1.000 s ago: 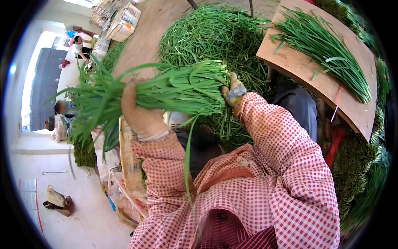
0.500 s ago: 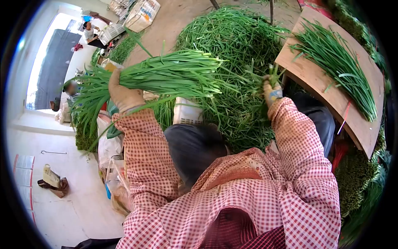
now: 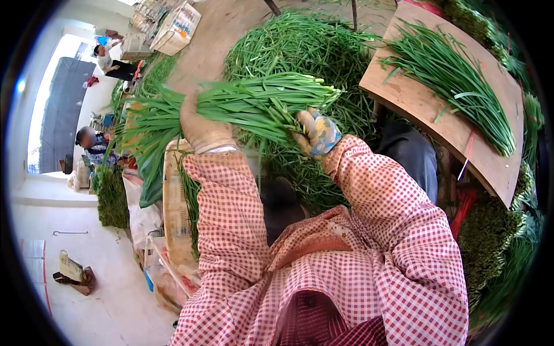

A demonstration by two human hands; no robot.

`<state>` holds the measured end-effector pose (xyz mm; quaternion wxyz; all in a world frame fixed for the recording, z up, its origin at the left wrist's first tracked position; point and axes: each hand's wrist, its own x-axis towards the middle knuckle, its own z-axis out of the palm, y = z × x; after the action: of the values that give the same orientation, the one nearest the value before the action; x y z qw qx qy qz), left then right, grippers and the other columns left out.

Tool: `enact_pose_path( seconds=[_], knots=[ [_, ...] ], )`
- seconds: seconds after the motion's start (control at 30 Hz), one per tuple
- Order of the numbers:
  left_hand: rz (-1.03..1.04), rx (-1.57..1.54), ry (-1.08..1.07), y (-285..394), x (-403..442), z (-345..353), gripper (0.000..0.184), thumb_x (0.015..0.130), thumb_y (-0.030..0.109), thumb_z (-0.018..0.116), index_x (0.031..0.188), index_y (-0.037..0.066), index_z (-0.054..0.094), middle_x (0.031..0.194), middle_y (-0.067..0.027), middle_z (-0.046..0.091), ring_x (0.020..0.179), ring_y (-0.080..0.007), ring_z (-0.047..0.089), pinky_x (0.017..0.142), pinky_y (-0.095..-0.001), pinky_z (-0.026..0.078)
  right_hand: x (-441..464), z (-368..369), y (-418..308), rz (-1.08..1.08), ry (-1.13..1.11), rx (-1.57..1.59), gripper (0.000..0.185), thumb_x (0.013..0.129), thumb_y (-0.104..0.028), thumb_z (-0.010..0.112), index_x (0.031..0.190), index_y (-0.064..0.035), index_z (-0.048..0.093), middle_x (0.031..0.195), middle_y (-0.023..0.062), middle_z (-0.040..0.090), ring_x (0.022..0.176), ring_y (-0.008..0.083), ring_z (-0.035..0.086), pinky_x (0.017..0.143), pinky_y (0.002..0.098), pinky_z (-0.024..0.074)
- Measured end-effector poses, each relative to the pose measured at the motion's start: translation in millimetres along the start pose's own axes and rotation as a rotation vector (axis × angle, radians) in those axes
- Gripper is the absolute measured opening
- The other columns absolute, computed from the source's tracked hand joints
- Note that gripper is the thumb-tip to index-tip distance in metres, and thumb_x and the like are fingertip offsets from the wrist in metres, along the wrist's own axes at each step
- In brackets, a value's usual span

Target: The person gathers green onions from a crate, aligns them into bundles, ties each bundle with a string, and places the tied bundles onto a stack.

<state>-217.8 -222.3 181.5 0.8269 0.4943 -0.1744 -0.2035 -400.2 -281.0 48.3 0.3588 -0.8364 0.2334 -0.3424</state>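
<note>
My left hand [image 3: 202, 124], in a tan work glove, is wrapped round a thick bunch of garlic chives [image 3: 254, 101]. The long flat leaves droop to the left, and the pale stem ends point right. My right hand [image 3: 317, 132], in a glove with blue and yellow patches, is closed on stems at the lower right side of the bunch. Its fingertips are partly hidden by the leaves. Below and beyond both hands lies a large heap of loose green leaves [image 3: 288, 46].
At right stands a wooden board [image 3: 386, 75] bearing another bunch of chives [image 3: 456, 86], with a red tie [image 3: 468, 147] at its edge. A plastic crate [image 3: 176, 202] sits beside my left forearm. Two people [image 3: 107, 60] are at the far left. Stacked greens [image 3: 493, 254] line the right side.
My right hand has moved left from over the heap to the stem side of the bunch. My left hand and the bunch have shifted slightly right. The camera view has turned a little.
</note>
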Motion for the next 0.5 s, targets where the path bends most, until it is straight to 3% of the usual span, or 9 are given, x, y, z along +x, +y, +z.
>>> enact_pose_path(
  seconds=[0.07, 0.1, 0.17, 0.2, 0.23, 0.33, 0.37, 0.43, 0.5],
  knots=[
    [0.265, 0.45, 0.066, 8.6, -9.4, 8.7, 0.031, 0.09, 0.002, 0.045, 0.12, -0.004, 0.052, 0.112, -0.016, 0.059, 0.097, -0.0258, 0.061, 0.082, -0.0363, 0.054, -8.7, 7.3, 5.2, -0.03, -0.098, -0.076, 0.035, 0.083, -0.012, 0.064, 0.113, -0.005, 0.047, 0.105, 0.019, 0.055, 0.089, 0.0373, 0.06, 0.076, 0.0451, 0.0499],
    [0.266, 0.454, 0.066, 16.8, -11.2, 10.0, 0.031, 0.09, 0.002, 0.045, 0.12, -0.004, 0.052, 0.112, -0.016, 0.059, 0.097, -0.0258, 0.061, 0.082, -0.0363, 0.054, -11.8, 11.3, 10.0, -0.03, -0.097, -0.071, 0.035, 0.083, -0.012, 0.064, 0.113, -0.005, 0.047, 0.105, 0.019, 0.055, 0.089, 0.0373, 0.06, 0.076, 0.0451, 0.0499],
    [0.245, 0.529, 0.053, 43.7, -4.1, 3.7, 0.034, 0.09, -0.002, 0.044, 0.123, -0.002, 0.052, 0.11, -0.0159, 0.062, 0.092, -0.0241, 0.063, 0.073, -0.0339, 0.055, -10.7, 15.4, 17.5, 0.383, -0.438, -0.035, 0.039, 0.083, -0.014, 0.065, 0.116, -0.0034, 0.048, 0.107, 0.0189, 0.056, 0.09, 0.0367, 0.06, 0.075, 0.0436, 0.0503],
    [0.523, 0.876, -0.007, 42.0, 29.5, -36.2, 0.035, 0.088, -0.005, 0.045, 0.121, 0.0, 0.054, 0.111, -0.0153, 0.062, 0.091, -0.0238, 0.063, 0.071, -0.0338, 0.056, -5.2, 14.1, 24.0, 0.542, -0.546, -0.011, 0.038, 0.084, -0.01, 0.061, 0.119, -0.0027, 0.047, 0.111, 0.0178, 0.057, 0.094, 0.034, 0.061, 0.077, 0.0419, 0.0509],
    [0.537, 0.874, 0.0, 57.3, 38.4, -42.7, 0.035, 0.088, -0.005, 0.045, 0.121, 0.0, 0.054, 0.111, -0.0153, 0.062, 0.091, -0.0238, 0.063, 0.071, -0.0338, 0.056, -1.9, 11.7, 33.4, 0.703, -0.652, 0.012, 0.038, 0.086, -0.006, 0.058, 0.122, -0.0019, 0.046, 0.114, 0.0167, 0.058, 0.097, 0.0313, 0.061, 0.078, 0.0403, 0.0515],
    [0.396, 0.373, -0.006, 87.7, 31.1, -39.9, 0.025, 0.085, 0.001, 0.056, 0.109, -0.002, 0.06, 0.104, -0.0141, 0.063, 0.086, -0.0236, 0.064, 0.073, -0.0348, 0.057, -24.4, 36.5, 95.7, 0.915, -0.488, -0.011, 0.041, 0.087, 0.0, 0.052, 0.127, -0.0004, 0.044, 0.115, 0.0145, 0.06, 0.1, 0.0273, 0.061, 0.078, 0.037, 0.0521],
    [0.401, 0.366, -0.003, 101.4, 25.8, -29.6, 0.025, 0.085, 0.001, 0.056, 0.109, -0.002, 0.06, 0.104, -0.0141, 0.063, 0.086, -0.0236, 0.064, 0.073, -0.0348, 0.057, -25.7, 32.7, 100.3, 0.974, -0.256, 0.298, 0.035, 0.086, 0.001, 0.05, 0.121, -0.0007, 0.048, 0.108, 0.013, 0.059, 0.096, 0.0254, 0.06, 0.077, 0.0355, 0.0514],
    [0.038, -0.029, 0.23, 118.6, 17.5, -17.5, 0.021, 0.086, 0.008, 0.055, 0.104, -0.001, 0.062, 0.098, -0.0134, 0.065, 0.082, -0.0258, 0.065, 0.07, -0.0366, 0.057, -29.9, 30.4, 107.5, 1.026, 0.23, 0.905, 0.027, 0.086, 0.004, 0.048, 0.111, -0.0012, 0.057, 0.096, 0.01, 0.059, 0.087, 0.0216, 0.058, 0.075, 0.0324, 0.0502],
    [0.011, -0.012, 0.221, 116.5, 25.4, -36.1, 0.02, 0.088, 0.011, 0.055, 0.102, 0.001, 0.063, 0.098, -0.0133, 0.067, 0.083, -0.0285, 0.065, 0.07, -0.0398, 0.056, -12.0, 46.5, 123.9, 1.019, 0.205, 1.234, 0.037, 0.086, -0.007, 0.052, 0.122, 0.0025, 0.05, 0.113, 0.0167, 0.061, 0.095, 0.0252, 0.062, 0.083, 0.0339, 0.053]
  ],
)
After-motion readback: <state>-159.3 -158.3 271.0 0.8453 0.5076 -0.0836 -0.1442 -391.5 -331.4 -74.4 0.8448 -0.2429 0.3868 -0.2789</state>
